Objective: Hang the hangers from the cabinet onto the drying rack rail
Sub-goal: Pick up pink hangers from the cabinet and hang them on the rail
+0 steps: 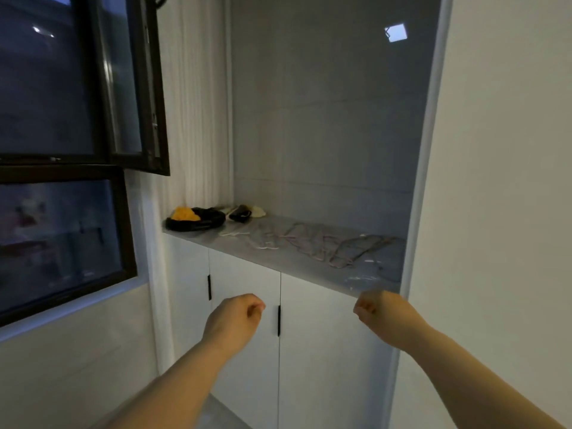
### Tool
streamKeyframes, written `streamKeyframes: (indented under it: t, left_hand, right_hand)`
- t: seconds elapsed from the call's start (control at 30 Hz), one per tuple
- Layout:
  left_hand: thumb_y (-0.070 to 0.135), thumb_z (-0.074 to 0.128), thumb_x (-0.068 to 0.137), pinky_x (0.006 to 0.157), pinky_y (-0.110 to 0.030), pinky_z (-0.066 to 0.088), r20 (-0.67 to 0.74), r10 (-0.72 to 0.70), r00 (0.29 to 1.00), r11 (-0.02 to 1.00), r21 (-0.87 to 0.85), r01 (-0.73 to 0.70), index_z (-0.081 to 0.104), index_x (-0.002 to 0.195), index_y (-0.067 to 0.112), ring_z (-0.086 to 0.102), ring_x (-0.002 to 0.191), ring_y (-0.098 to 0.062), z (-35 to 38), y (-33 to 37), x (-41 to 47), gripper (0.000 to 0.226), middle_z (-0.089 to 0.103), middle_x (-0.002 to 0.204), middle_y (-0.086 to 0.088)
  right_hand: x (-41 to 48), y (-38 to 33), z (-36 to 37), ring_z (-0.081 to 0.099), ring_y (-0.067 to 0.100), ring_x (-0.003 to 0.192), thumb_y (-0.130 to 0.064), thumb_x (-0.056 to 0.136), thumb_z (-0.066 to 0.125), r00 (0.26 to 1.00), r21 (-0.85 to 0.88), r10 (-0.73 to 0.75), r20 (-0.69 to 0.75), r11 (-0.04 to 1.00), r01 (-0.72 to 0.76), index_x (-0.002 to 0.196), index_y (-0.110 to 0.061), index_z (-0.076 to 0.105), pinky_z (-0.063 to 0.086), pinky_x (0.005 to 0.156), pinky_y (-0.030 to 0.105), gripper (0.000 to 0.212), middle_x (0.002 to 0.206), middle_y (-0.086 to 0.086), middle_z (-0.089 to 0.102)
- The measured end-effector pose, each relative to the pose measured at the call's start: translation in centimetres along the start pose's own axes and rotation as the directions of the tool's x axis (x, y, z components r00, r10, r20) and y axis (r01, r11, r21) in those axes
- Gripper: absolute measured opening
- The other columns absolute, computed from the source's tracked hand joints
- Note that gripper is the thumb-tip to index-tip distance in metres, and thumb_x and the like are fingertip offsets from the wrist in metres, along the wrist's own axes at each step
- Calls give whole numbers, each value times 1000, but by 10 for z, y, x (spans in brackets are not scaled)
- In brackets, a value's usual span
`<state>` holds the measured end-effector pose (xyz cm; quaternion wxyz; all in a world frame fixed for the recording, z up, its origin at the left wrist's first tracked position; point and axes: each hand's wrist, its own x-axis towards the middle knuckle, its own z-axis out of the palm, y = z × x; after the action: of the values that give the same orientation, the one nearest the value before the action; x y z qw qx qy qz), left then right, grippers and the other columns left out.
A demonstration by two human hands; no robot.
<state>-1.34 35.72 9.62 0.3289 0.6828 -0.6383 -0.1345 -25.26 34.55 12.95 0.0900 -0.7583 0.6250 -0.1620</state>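
Left hand (235,317) and right hand (380,311) hover as empty fists, fingers curled together, before the cabinet top (297,267) where the tangled hangers (325,246) lie; best to open one hand and lift a single hook clear

Left grip (236,315), right grip (381,311): curled, empty.

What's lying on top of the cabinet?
Tangled hangers lie across the middle and right; a black bag with something yellow sits left. Whatever the bag covers is hidden.
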Motion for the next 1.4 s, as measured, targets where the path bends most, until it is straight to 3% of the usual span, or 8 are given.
streamKeyframes:
  t: [0.17,0.47,0.63,0.77,0.97,1.1,1.27,1.4]
  left_hand:
    - [21,39,97,90,-27,45,8,-12,1000,999,44,12,62,113,15,58,108,-22,37,-27,105,28,63,120,-4]
    - [22,33,99,103,-22,37,129,46,991,994,95,-58,50,129,18,49,123,-16,123,-55,210,35,50,137,1]
    - [28,33,99,108,-19,28,81,130,988,974,178,-143,35,140,21,38,134,-13,151,-68,265,42,36,148,5]
    - [42,38,81,80,-31,55,95,138,986,976,157,-152,70,107,12,70,96,-22,164,-72,309,51,70,110,-9]
    - [52,0,94,86,-23,34,207,256,944,867,384,-319,65,99,22,72,79,-6,186,-69,352,71,74,89,7]
    - [55,23,87,107,-23,27,160,208,965,924,292,-248,50,131,16,50,125,-15,194,-42,383,65,52,135,-1]
    - [52,38,91,104,-30,32,210,-52,976,954,301,-14,49,129,13,44,128,-25,209,-16,427,55,47,138,-8]
    - [62,46,82,104,-36,30,197,-173,965,930,356,94,46,130,8,39,128,-27,224,-6,441,73,46,136,-10]
  right_hand:
    - [91,21,45,48,20,82,-16,96,36,993,-31,104,48,994,-103,76,-15,50,35,70,23,24,81,3,54]
    - [219,53,102,48,21,124,-22,95,42,973,77,225,-54,972,-220,128,-15,50,39,104,27,35,134,5,52]
    - [290,67,116,11,18,144,-31,97,34,995,-81,89,-54,992,-93,147,-22,18,10,118,29,53,157,0,13]
    - [332,88,134,0,19,146,-42,95,23,996,-141,84,-36,986,-88,148,-25,9,-1,119,34,57,158,0,4]
    - [356,89,145,7,18,145,-58,44,-14,990,-144,138,-19,980,-139,147,-29,15,0,118,35,110,158,-3,8]
    - [360,91,147,7,18,145,-59,49,-14,990,-132,137,-22,982,-138,146,-30,17,0,118,35,106,158,-3,9]
    - [363,90,150,10,18,145,-60,57,-7,979,-154,197,-47,967,-202,143,-26,27,4,119,33,98,157,-1,15]
    - [363,90,154,70,22,95,-54,64,27,963,-182,257,-85,946,-268,89,-25,75,51,89,32,61,103,3,73]
